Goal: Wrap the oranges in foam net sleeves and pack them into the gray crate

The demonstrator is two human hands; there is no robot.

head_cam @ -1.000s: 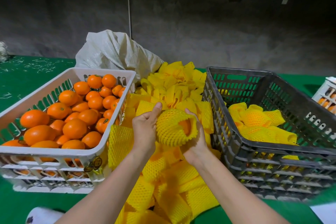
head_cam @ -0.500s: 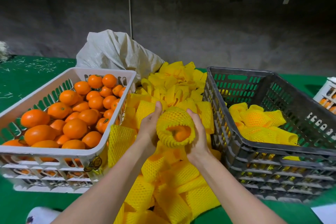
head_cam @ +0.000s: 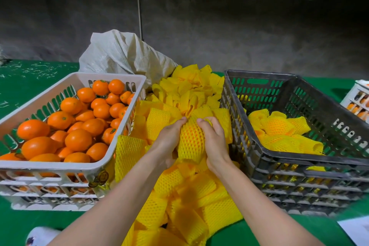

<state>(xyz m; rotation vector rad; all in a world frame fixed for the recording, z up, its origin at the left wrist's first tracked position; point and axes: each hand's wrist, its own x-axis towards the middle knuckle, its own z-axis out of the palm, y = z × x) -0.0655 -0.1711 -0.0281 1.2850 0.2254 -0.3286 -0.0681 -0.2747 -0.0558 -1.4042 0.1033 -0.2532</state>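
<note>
Both hands hold one orange wrapped in a yellow foam net sleeve (head_cam: pixel 191 140) above the sleeve pile. My left hand (head_cam: pixel 168 142) grips its left side and my right hand (head_cam: pixel 214 144) grips its right side, fingers curled over the top. Orange skin shows faintly through the mesh. A white crate (head_cam: pixel 123 120) on the left holds many bare oranges (head_cam: pixel 77 140). The gray crate (head_cam: pixel 299 158) on the right holds several wrapped oranges (head_cam: pixel 277 126).
A heap of loose yellow foam sleeves (head_cam: pixel 187 90) fills the gap between the crates, spilling toward me. A white woven sack (head_cam: pixel 123 54) lies behind it. Another white crate (head_cam: pixel 359 98) shows at the far right edge. The tabletop is green (head_cam: pixel 30 78).
The sleeve's open mouth, which showed the orange, has been pulled shut over the fruit. Both hands moved closer together and now wrap over the top of the sleeve.
</note>
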